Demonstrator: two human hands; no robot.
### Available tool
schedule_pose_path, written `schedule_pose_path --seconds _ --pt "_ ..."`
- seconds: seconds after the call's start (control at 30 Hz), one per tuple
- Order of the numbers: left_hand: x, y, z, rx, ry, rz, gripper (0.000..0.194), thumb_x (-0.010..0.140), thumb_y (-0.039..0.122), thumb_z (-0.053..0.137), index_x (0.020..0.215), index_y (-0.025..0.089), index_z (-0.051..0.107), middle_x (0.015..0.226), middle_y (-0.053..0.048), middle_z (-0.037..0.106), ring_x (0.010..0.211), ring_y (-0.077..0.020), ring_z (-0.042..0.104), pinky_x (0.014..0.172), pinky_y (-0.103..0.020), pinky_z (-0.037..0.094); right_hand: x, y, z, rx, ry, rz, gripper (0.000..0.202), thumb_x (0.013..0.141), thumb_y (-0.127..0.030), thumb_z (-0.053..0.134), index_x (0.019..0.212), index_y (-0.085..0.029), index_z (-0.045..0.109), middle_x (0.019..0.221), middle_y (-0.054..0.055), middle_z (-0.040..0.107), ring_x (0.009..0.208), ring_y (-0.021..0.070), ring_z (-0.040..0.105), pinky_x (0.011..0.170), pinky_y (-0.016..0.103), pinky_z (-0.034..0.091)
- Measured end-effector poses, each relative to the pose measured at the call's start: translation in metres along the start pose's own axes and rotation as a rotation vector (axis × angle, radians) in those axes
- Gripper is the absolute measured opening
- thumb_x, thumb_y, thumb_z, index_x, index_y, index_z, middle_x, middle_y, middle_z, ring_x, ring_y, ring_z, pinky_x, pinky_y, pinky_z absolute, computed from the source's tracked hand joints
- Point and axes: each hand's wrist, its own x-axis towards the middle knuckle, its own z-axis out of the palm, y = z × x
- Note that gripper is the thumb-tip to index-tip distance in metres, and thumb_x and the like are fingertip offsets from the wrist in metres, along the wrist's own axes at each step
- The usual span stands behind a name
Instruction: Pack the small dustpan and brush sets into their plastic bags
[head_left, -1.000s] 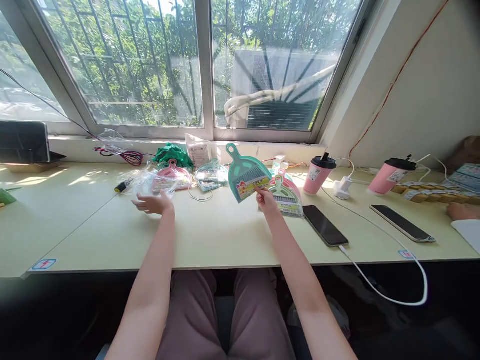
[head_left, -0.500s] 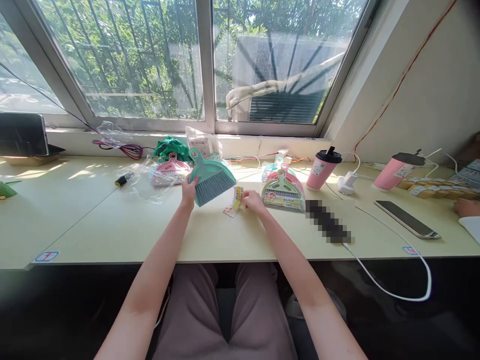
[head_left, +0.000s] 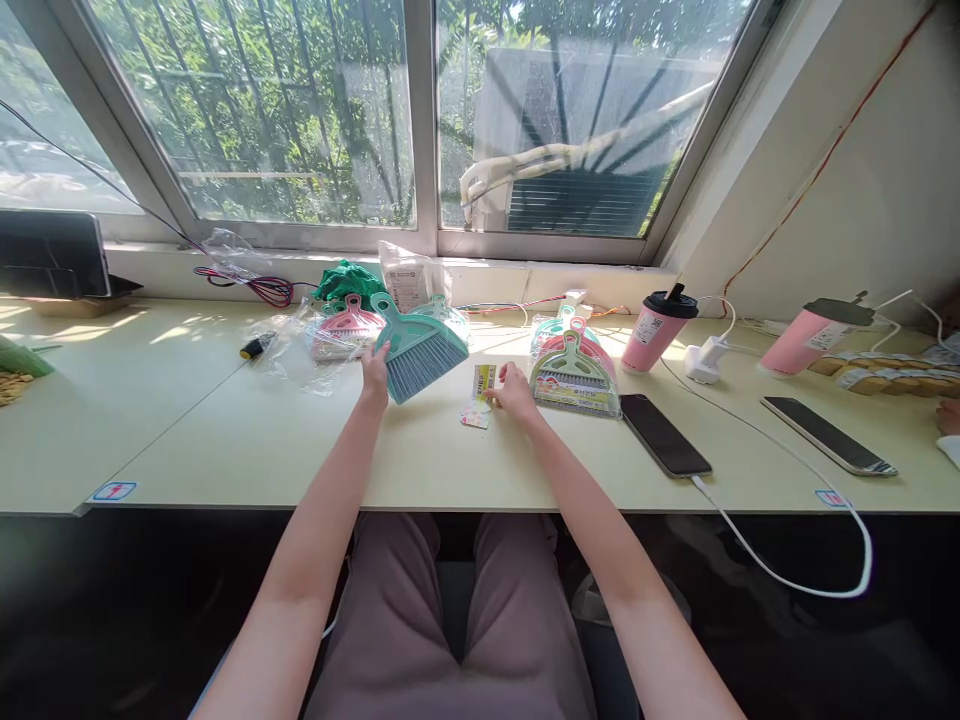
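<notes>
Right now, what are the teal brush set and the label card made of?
Teal brush set in the left hand: looks like moulded matte plastic, uniform colour; grey bristles look synthetic. Label card at the right hand: thin printed paper or card, probably glossy.

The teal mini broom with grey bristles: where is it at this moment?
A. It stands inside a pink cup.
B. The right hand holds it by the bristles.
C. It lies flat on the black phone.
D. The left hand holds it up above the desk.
D: the left hand grips the teal mini broom at its edge and lifts it off the desk, while the right hand pinches a small paper label.
</notes>
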Motion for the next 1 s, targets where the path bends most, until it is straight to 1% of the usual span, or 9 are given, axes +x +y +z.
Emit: schedule_pose_path --seconds 0.17,0.3,0.4,0.47,0.57,0.67,0.77,0.9,1.0 --pt "-0.002 -0.004 0.0 0.077 -0.096 -0.002 0.042 0.075 0.041 0.067 0.111 0.02 0.067 0.111 -0.009 0.072 0.108 -0.0268 0.069 0.092 -0.038 0.057 0.0 -0.002 -0.007 -0.165 -0.035 0.046 0.026 0.076 -0.028 0.084 0.077 -0.022 0.059 0.085 0.006 0.069 0.082 0.022 0.063 0.064 0.029 0.038" --pt "-0.007 0.0 0.002 0.118 -0.135 -0.001 0.044 0.074 0.045 0.069 0.11 0.019 0.068 0.107 -0.01 0.073 0.104 -0.0284 0.069 0.089 -0.038 0.057 0.0 -0.005 -0.007 -0.208 -0.067 0.036 0.019 0.074 -0.032 0.086 0.079 -0.023 0.07 0.097 0.008 0.075 0.093 0.0251 0.067 0.068 0.03 0.041" --pt "-0.009 0.002 0.003 0.101 -0.132 -0.008 0.043 0.074 0.042 0.07 0.109 0.018 0.069 0.103 -0.009 0.073 0.101 -0.0283 0.069 0.088 -0.039 0.056 -0.002 -0.007 -0.007 -0.211 -0.079 0.028 0.011 0.078 -0.031 0.083 0.082 -0.023 0.076 0.098 0.01 0.075 0.097 0.028 0.067 0.073 0.032 0.043" --pt "-0.009 0.002 0.004 0.079 -0.131 -0.022 0.041 0.074 0.04 0.07 0.109 0.017 0.069 0.102 -0.009 0.074 0.1 -0.0278 0.069 0.089 -0.039 0.055 -0.005 -0.009 -0.008 -0.201 -0.045 0.018 0.006 0.086 -0.028 0.075 0.084 -0.023 0.077 0.095 0.011 0.074 0.095 0.028 0.068 0.074 0.033 0.043" --pt "-0.011 0.002 0.006 0.062 -0.17 -0.024 0.042 0.075 0.043 0.068 0.109 0.017 0.07 0.103 -0.009 0.074 0.101 -0.0276 0.069 0.091 -0.039 0.053 -0.011 -0.013 -0.009 -0.164 0.114 -0.129 0.02 0.1 -0.029 0.057 0.099 -0.021 0.075 0.098 0.011 0.072 0.088 0.0237 0.067 0.07 0.03 0.043" --pt "-0.019 0.003 0.013 0.083 -0.29 0.059 0.046 0.077 0.051 0.07 0.108 0.018 0.071 0.104 -0.009 0.074 0.103 -0.0287 0.068 0.093 -0.04 0.051 -0.019 -0.018 -0.007 -0.186 0.26 -0.414 0.03 0.106 -0.028 0.043 0.116 -0.021 0.071 0.109 0.01 0.069 0.082 0.0178 0.066 0.065 0.027 0.042" --pt "-0.034 0.003 0.025 0.082 -0.435 0.163 0.05 0.076 0.058 0.073 0.105 0.017 0.072 0.103 -0.008 0.075 0.104 -0.0285 0.067 0.093 -0.039 0.05 -0.023 -0.022 -0.002 -0.227 0.273 -0.602 0.033 0.107 -0.026 0.041 0.124 -0.019 0.068 0.116 0.01 0.068 0.082 0.0168 0.066 0.063 0.026 0.043" --pt "-0.057 -0.001 0.04 0.09 -0.629 0.187 0.058 0.078 0.064 0.073 0.112 0.018 0.071 0.102 -0.008 0.075 0.099 -0.0268 0.068 0.086 -0.035 0.051 -0.023 -0.023 0.004 -0.222 0.294 -0.56 0.036 0.106 -0.025 0.038 0.127 -0.016 0.067 0.12 0.013 0.067 0.08 0.0184 0.066 0.063 0.028 0.044" --pt "-0.066 -0.005 0.044 0.1 -0.686 0.196 0.063 0.08 0.068 0.07 0.116 0.017 0.07 0.099 -0.008 0.076 0.093 -0.0249 0.068 0.081 -0.033 0.051 -0.022 -0.024 0.004 -0.185 0.294 -0.516 0.032 0.105 -0.026 0.042 0.114 -0.015 0.07 0.114 0.012 0.068 0.076 0.0183 0.064 0.063 0.029 0.044"
